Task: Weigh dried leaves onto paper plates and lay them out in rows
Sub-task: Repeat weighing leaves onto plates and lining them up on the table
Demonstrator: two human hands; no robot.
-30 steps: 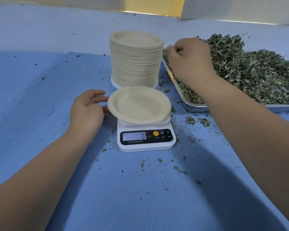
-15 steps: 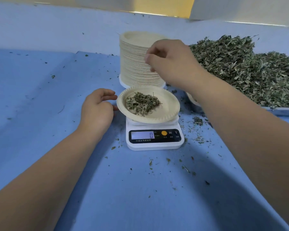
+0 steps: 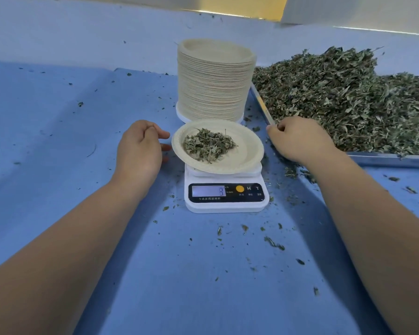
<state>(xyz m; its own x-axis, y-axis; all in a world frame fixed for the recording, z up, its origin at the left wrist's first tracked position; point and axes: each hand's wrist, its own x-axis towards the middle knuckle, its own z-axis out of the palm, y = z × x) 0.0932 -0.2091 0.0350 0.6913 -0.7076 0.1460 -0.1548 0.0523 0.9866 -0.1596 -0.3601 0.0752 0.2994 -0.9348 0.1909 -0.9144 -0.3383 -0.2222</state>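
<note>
A paper plate [image 3: 249, 151] sits tilted on a white digital scale [image 3: 228, 205] and carries a small heap of dried leaves [image 3: 208, 145]. The scale's display shows a single digit. My left hand [image 3: 140, 146] rests on the blue cloth just left of the plate, fingers loosely curled, thumb close to the rim, holding nothing. My right hand [image 3: 298, 139] lies to the right of the plate at the near corner of the metal tray [image 3: 392, 159], with its fingers curled in. Whether it holds any leaves is hidden.
A tall stack of paper plates [image 3: 214, 83] stands right behind the scale. The tray at the right is piled high with dried leaves [image 3: 348, 100]. Leaf crumbs are scattered over the blue cloth [image 3: 58, 141] around and in front of the scale.
My right hand brought leaves from the tray, dropped them on the formerly bare plate, then swung back right to the tray corner. The scale reading rose from 0. My left hand stayed put.
</note>
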